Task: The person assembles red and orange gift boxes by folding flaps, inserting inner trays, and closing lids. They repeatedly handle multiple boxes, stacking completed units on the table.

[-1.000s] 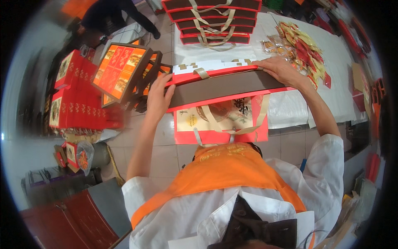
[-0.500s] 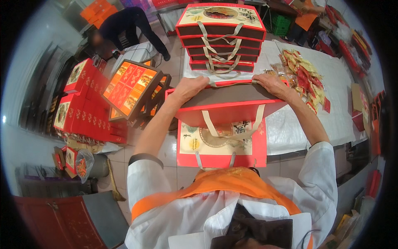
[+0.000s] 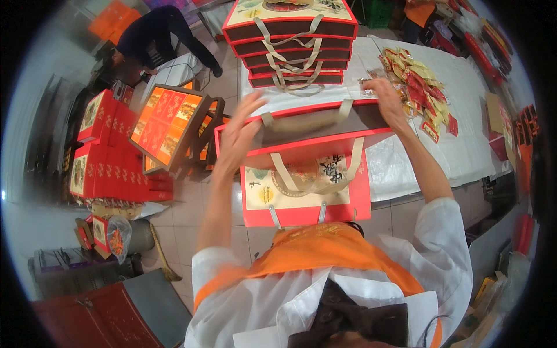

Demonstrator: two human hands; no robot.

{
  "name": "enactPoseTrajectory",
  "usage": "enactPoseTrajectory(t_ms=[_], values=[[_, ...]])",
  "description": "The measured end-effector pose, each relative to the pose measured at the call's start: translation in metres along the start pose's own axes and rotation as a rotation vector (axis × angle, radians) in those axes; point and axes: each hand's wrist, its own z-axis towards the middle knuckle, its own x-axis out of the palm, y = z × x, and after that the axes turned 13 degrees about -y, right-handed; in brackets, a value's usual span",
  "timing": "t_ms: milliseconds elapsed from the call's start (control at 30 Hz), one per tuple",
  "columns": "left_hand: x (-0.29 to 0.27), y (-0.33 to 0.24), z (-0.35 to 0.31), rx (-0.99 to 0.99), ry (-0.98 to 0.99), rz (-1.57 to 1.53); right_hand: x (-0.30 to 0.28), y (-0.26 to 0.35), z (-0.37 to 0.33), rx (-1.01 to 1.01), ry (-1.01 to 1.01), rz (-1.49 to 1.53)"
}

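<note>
A red gift bag [image 3: 325,145] stands in front of me with its mouth up, a dark brown box [image 3: 360,119] inside it. The bag's far and near cream ribbon handles stand up. My left hand [image 3: 239,130], smeared by motion, is over the bag's left end with its fingers spread and holding nothing. At the far right corner, my right hand [image 3: 387,101] is beside the rim, fingers stretched out to the left and nothing visible in them. A flat red bag with a cream printed panel [image 3: 261,194] lies nearer me, partly covered by the standing bag.
Several stacked gift boxes with ribbon handles [image 3: 290,43] stand beyond the bag on a white-covered table [image 3: 447,153]. Small wrapped packets [image 3: 415,87] lie in a heap on the right. Left are orange-red trays [image 3: 168,124] and red boxes [image 3: 110,168]. A person [image 3: 159,32] bends over behind.
My left hand has come off the far rim and moved back toward me. My right hand has let go of the far handle, which now stands up. The whole view has shifted slightly.
</note>
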Motion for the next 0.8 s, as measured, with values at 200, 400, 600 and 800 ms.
enactPoseTrajectory(t_ms=[200, 400, 600, 800], values=[[-0.065, 0.033, -0.036, -1.295, -0.145, -0.218, -0.066, -0.023, -0.037, 1.431, 0.283, 0.275], [-0.076, 0.056, -0.087, -1.587, 0.21, -0.469, -0.094, -0.002, -0.063, 1.557, 0.551, 0.575], [-0.081, 0.03, -0.15, -1.67, 0.333, -0.799, -0.136, 0.047, -0.116, 1.803, 0.534, 1.034], [-0.052, -0.001, -0.193, -1.71, 0.041, -0.599, -0.111, 0.075, -0.164, 1.92, 0.329, 0.826]])
